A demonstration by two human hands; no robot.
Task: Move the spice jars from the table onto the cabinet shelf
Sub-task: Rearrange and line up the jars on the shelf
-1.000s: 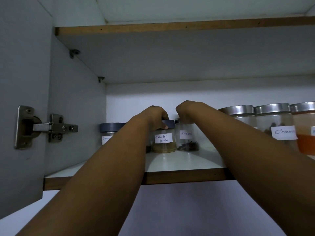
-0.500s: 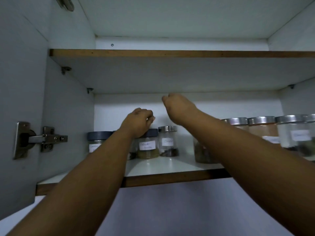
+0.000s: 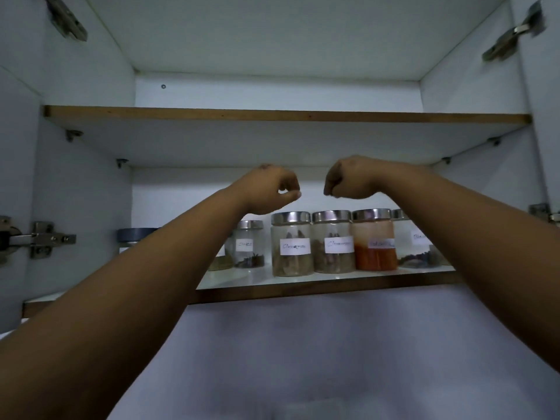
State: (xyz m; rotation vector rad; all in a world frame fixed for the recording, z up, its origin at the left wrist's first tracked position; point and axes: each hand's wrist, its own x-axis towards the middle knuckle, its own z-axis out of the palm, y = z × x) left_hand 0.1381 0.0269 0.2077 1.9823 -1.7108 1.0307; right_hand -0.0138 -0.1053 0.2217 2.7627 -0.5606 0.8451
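Note:
Several labelled spice jars stand in a row on the lower cabinet shelf (image 3: 303,291): a small cloves jar (image 3: 249,244), two cinnamon jars (image 3: 291,244) (image 3: 333,242), a jar of orange powder (image 3: 375,240), and one more jar (image 3: 419,247) partly behind my right forearm. A dark-lidded jar (image 3: 133,236) stands at the left, and another jar is mostly hidden behind my left arm. My left hand (image 3: 269,189) and my right hand (image 3: 348,178) hover above the jars, both loosely curled, holding nothing and touching no jar.
The upper shelf (image 3: 272,114) spans the cabinet above my hands. Door hinges (image 3: 39,239) (image 3: 512,40) stick out at the left and right sides. A white wall lies below the lower shelf.
Both hands let go of the coriander and cloves jars, rose and pulled back from the shelf. The view shifted right and back, showing more jars on the right.

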